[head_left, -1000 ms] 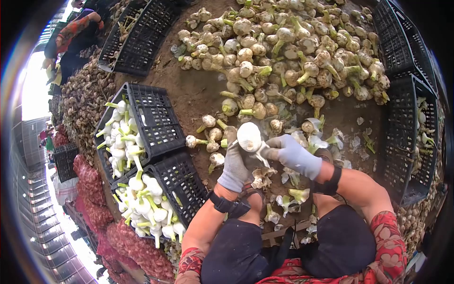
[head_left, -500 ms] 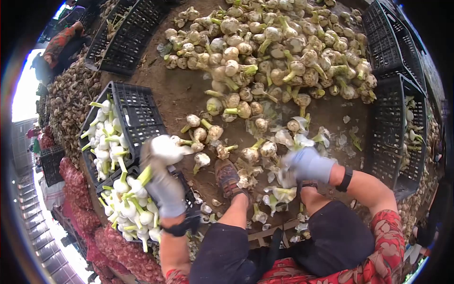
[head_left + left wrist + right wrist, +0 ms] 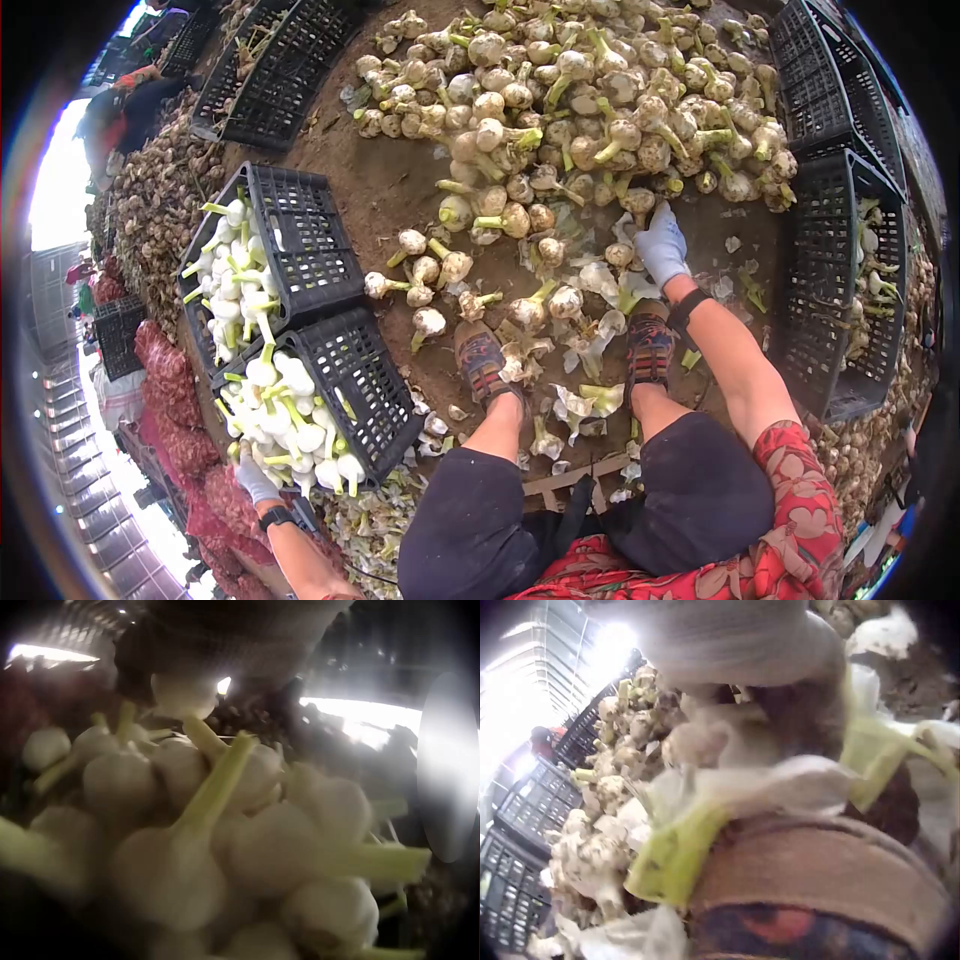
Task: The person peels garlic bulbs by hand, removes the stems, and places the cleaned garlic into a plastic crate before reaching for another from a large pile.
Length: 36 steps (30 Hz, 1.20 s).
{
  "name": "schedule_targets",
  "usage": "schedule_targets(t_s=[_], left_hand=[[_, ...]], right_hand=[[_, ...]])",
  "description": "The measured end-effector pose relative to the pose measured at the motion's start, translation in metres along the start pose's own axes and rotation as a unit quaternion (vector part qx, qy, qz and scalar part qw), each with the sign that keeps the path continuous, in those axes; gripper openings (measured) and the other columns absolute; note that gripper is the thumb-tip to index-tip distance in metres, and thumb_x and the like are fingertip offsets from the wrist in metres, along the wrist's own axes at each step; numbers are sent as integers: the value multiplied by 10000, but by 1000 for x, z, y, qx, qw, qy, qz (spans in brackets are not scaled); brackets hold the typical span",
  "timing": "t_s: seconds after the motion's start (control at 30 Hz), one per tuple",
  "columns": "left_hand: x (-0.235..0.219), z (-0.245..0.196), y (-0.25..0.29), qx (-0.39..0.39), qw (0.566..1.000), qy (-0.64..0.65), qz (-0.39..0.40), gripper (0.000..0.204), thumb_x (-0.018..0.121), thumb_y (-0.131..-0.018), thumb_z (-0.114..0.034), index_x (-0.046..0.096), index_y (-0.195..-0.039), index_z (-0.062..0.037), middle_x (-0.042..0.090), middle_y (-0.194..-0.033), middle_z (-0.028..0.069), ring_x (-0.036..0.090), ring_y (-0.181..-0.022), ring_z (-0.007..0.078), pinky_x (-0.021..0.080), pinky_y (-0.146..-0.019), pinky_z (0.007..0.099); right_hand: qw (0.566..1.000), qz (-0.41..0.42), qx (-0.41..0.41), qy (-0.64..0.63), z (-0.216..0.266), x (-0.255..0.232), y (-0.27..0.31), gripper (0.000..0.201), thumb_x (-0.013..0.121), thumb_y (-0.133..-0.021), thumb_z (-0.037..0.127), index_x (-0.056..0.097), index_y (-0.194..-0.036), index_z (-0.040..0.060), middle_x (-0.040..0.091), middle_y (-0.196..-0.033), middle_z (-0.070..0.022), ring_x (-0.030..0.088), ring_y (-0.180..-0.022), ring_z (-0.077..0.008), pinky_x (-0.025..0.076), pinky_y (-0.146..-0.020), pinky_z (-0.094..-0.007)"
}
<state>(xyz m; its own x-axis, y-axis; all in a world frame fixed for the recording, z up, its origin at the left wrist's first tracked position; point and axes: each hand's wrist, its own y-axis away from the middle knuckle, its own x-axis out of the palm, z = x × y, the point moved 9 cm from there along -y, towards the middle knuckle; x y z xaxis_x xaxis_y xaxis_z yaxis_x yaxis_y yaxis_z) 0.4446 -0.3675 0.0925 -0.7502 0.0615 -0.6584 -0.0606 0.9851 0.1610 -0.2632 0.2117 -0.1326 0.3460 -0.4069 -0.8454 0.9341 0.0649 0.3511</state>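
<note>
My gloved left hand (image 3: 257, 477) is at the outer end of the lower crate (image 3: 365, 385), which is heaped with white peeled garlic (image 3: 285, 435). In the left wrist view a white garlic bulb (image 3: 180, 696) sits in that hand's grip under the glove (image 3: 225, 637), its green stem towards the wrist. My gloved right hand (image 3: 662, 252) reaches to the near edge of the soil-stained garlic pile (image 3: 620, 90), over the stem of a brown-skinned garlic bulb (image 3: 637, 199). I cannot tell whether its fingers pinch that stem. Loose peelings (image 3: 780, 787) lie beneath it.
Another crate of peeled garlic (image 3: 235, 280) adjoins the lower one. Black crates (image 3: 815, 280) line the right side, and one (image 3: 290, 75) stands at the far left. My sandalled feet (image 3: 480, 365) are among peelings and loose bulbs. Red mesh sacks (image 3: 175, 400) lie at the left.
My left hand has carried a peeled garlic bulb from in front of me left to the crate's outer end. My right hand has left that bulb and moved forward to the pile.
</note>
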Motion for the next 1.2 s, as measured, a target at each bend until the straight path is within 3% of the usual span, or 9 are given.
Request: schedule_targets(t_s=[0.17,0.23,0.3,0.5,0.63,0.73,0.9,1.0,1.2], left_hand=[[23,-36,22,27,990,139,-23,579,614,-918,-299,450,-1388,-6,497,-1347,176,516,-1201,275,430,-1002,374],[11,-122,62,249,880,-275,-296,583,625,-909,-238,431,-1396,16,462,-1392,181,456,-1276,286,357,-1076,387],[91,-204,119,411,855,-262,-176,553,619,-897,-110,423,-1394,33,469,-1398,182,445,-1293,279,331,-1100,388],[381,-264,321,486,725,-122,473,739,741,-733,-45,437,-1406,-51,418,-1445,145,438,-1318,278,450,-1029,386],[467,-223,373,253,750,67,608,731,765,-731,-49,434,-1383,-63,586,-1233,97,531,-1157,130,435,-989,297],[474,-217,382,317,755,54,571,655,791,-700,-87,490,-1281,-52,592,-1142,102,572,-1081,166,465,-952,311],[470,-198,370,366,791,3,490,573,769,-709,-151,533,-1210,-6,602,-1086,115,613,-999,207,499,-891,335],[479,-171,341,94,835,120,529,595,735,-800,-116,478,-1329,-27,621,-1086,58,642,-892,131,544,-793,260],[496,-191,383,37,768,247,590,750,684,-866,-53,287,-1498,-123,600,-1154,55,624,-968,123,543,-789,244]], right_hand=[[994,43,-74,-71,8,-6,17,591,759,-740,287,532,-1231,48,654,-1123,-208,608,-1055,-405,488,-884,-430],[958,110,-133,-227,18,2,33,540,753,-730,125,555,-1225,39,679,-1083,-149,655,-1002,-257,492,-883,-344],[824,273,-133,-479,59,2,68,544,726,-743,38,541,-1255,21,682,-1084,-81,624,-992,-143,483,-887,-293],[848,372,-321,-198,153,-19,144,452,717,-792,78,578,-1215,-1,685,-1033,-149,634,-936,-156,486,-860,-287],[822,382,-344,-244,150,-25,145,444,741,-773,151,561,-1147,-6,668,-996,-170,646,-898,-240,498,-819,-335],[786,459,-224,-349,125,-25,144,467,747,-761,189,560,-1146,2,670,-990,-168,653,-913,-268,498,-819,-352],[833,350,-429,-10,92,-22,151,387,722,-766,155,573,-1105,42,655,-961,-194,645,-909,-339,504,-772,-401],[792,350,-404,294,33,-2,138,380,729,-758,191,569,-1071,49,653,-963,-172,644,-925,-346,498,-735,-421],[853,315,-248,-334,75,-12,125,628,788,-789,335,553,-1275,12,652,-1123,-90,622,-966,-139,506,-804,-301]])
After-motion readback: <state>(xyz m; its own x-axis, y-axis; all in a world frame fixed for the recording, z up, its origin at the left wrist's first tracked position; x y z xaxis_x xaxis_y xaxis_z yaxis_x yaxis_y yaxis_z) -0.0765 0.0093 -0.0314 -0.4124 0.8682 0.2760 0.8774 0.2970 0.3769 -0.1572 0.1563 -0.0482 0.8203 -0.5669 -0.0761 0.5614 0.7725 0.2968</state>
